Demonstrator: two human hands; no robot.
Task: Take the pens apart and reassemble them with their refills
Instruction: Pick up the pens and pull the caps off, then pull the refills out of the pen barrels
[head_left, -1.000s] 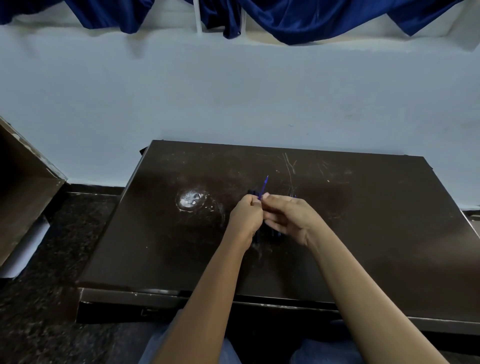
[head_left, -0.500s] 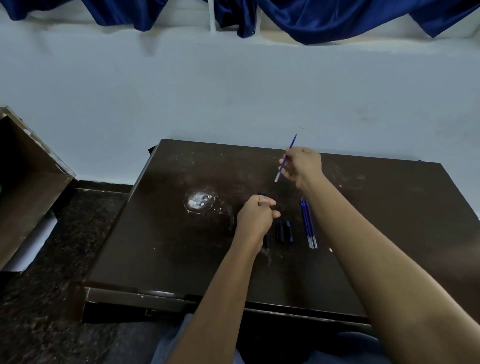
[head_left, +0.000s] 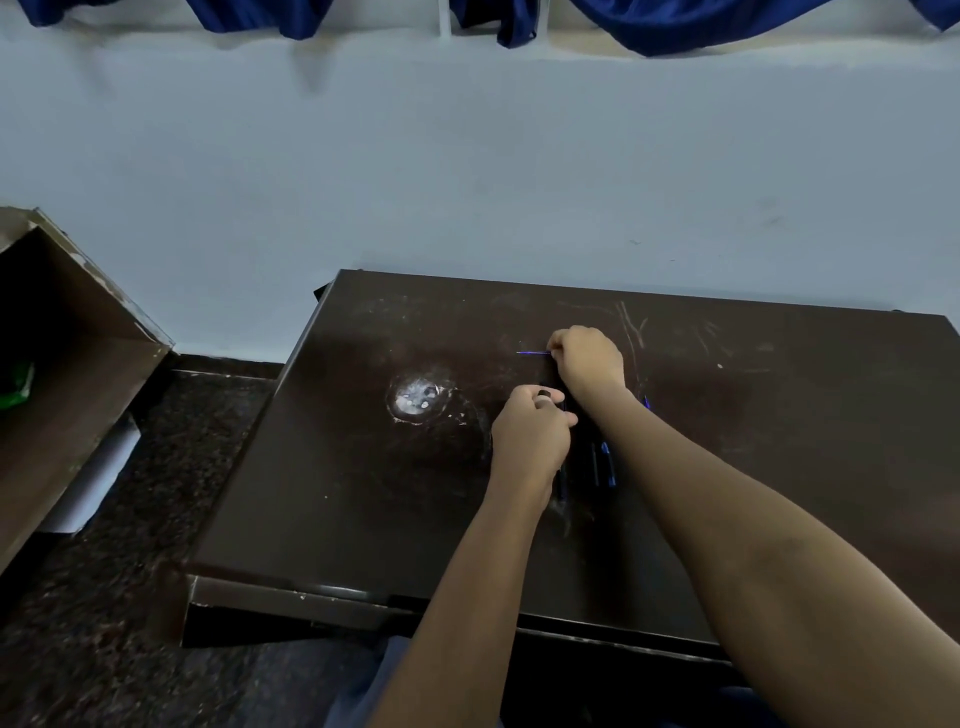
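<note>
Far left, off the tabletop, there's a brown open-fronted wooden box (head_left: 78, 364) on the dark speckled floor (head_left: 130, 623), with something green (head_left: 18, 384) inside it. The dark brown scratched tabletop (head_left: 363, 493) has a round whitish worn patch (head_left: 415, 399) left of its middle.

Just right of that patch is the left hand (head_left: 532, 436), fingers curled tight round a black pen barrel (head_left: 544, 398). Only the barrel's open end peeks out at the top of the fist.

A bit further toward the tabletop's far edge, the right hand (head_left: 589, 361) is knuckles-up. Its fingers pinch a thin blue refill (head_left: 532, 353), which pokes out level to the left, above the left hand. The two hands are close but not touching, as far as I can see.

Between the forearms, near the middle of the tabletop, lie a few loose dark and blue pen parts (head_left: 605, 465) side by side, pointing roughly front to back. A small blue tip (head_left: 646, 401) shows just past the right wrist, the rest hidden by the arm.
</note>
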